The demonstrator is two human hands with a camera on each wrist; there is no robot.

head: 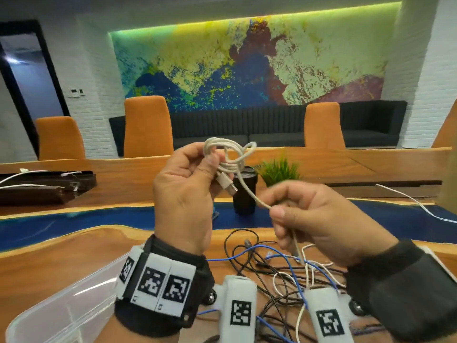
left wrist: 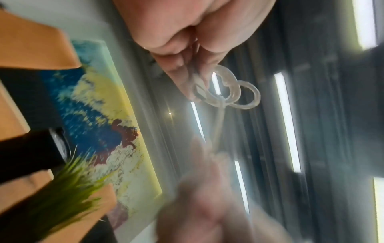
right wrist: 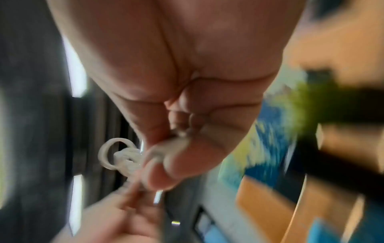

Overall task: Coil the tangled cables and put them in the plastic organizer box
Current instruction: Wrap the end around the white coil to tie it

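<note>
My left hand (head: 197, 169) is raised above the table and grips a coiled white USB cable (head: 228, 152), whose plug (head: 227, 186) hangs below the fingers. The cable's free end runs down to my right hand (head: 279, 211), which pinches it between thumb and forefinger. In the left wrist view the white cable (left wrist: 228, 92) shows as loops past the fingers (left wrist: 182, 78). The right wrist view shows the cable loops (right wrist: 120, 157) beyond my thumb (right wrist: 166, 167). A clear plastic organizer box (head: 61, 310) sits at the lower left on the table.
A tangle of black, blue and white cables (head: 272, 268) lies on the wooden table below my hands. A black cup (head: 244, 194) and a small green plant (head: 279, 169) stand behind. Another white cable (head: 415, 201) trails at the right. Orange chairs line the far side.
</note>
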